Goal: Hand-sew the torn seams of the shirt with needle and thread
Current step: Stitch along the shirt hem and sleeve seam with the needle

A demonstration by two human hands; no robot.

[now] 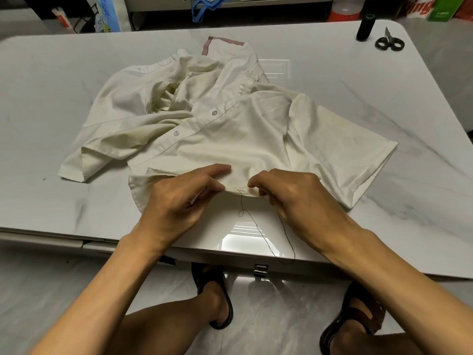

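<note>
A crumpled cream shirt [230, 129] lay across the middle of the pale marble-look table [64, 98], its near edge folded toward six o'clock. There the left hand [179, 201] pinched the folded seam between thumb and curled fingers, with the forefinger stretched flat on the cloth. At its three o'clock, the right hand [299, 201] pinched a thin needle [242, 187] at the seam, its tip pointing toward nine o'clock. Dark thread [258, 229] trailed from the seam in loops toward the table's six o'clock edge. A dark thread spool [365, 27] and black-handled scissors [389, 42] sat close together at the far one o'clock corner.
</note>
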